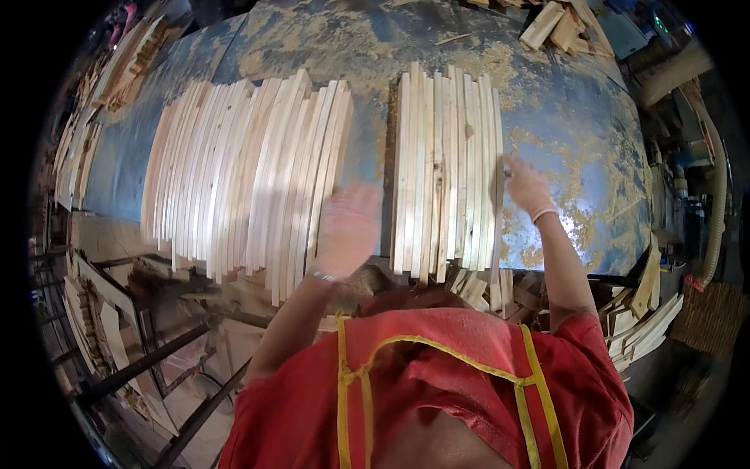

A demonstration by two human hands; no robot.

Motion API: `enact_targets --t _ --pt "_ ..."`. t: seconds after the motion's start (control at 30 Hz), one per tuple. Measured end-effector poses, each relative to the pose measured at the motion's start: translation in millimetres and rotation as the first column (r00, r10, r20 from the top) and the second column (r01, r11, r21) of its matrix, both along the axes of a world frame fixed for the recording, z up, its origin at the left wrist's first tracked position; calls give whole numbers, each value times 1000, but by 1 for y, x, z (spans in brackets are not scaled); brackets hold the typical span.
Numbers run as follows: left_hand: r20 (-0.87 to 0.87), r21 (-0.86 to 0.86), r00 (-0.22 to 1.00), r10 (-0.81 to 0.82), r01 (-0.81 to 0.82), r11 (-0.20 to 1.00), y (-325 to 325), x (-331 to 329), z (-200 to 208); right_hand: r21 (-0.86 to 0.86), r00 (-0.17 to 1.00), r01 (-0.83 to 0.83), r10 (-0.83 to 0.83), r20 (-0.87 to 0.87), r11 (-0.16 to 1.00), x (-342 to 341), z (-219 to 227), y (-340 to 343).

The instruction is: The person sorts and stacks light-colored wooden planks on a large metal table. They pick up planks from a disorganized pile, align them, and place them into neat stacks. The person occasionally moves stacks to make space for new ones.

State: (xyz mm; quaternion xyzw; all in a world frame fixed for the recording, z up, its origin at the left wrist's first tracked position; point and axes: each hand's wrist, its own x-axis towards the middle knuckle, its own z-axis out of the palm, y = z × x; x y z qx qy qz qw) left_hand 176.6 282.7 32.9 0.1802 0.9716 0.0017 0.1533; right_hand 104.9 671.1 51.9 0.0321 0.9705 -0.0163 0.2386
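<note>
Two rows of pale wooden strips lie side by side on a dark metal tabletop. The wider row of strips [234,172] is on the left, with uneven ends toward me. A narrower row of strips [445,172] lies on the right, a gap of tabletop between them. My left hand [348,230], smeared by motion, is flat with fingers stretched out at the right edge of the wider row. My right hand [529,187] is beside the right edge of the narrower row, fingers apart and nothing held; whether it touches the last strip I cannot tell.
Sawdust covers much of the tabletop [363,55]. Wood offcuts [558,27] are heaped at the far right corner, and more strips [125,66] are stacked at the left. Metal bars [148,359] stand below the near left edge. A ribbed hose [715,195] hangs at the right.
</note>
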Motion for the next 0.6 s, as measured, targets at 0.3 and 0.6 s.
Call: enact_targets --t 0.3,0.6 --pt "466 692 -214 858 -516 -505 -336 117 -122 -943 952 279 -179 247 181 -5 -17 -244" --pt "838 514 269 475 -682 -520 -214 176 -92 -821 762 560 -318 564 -116 -33 -55 -296"
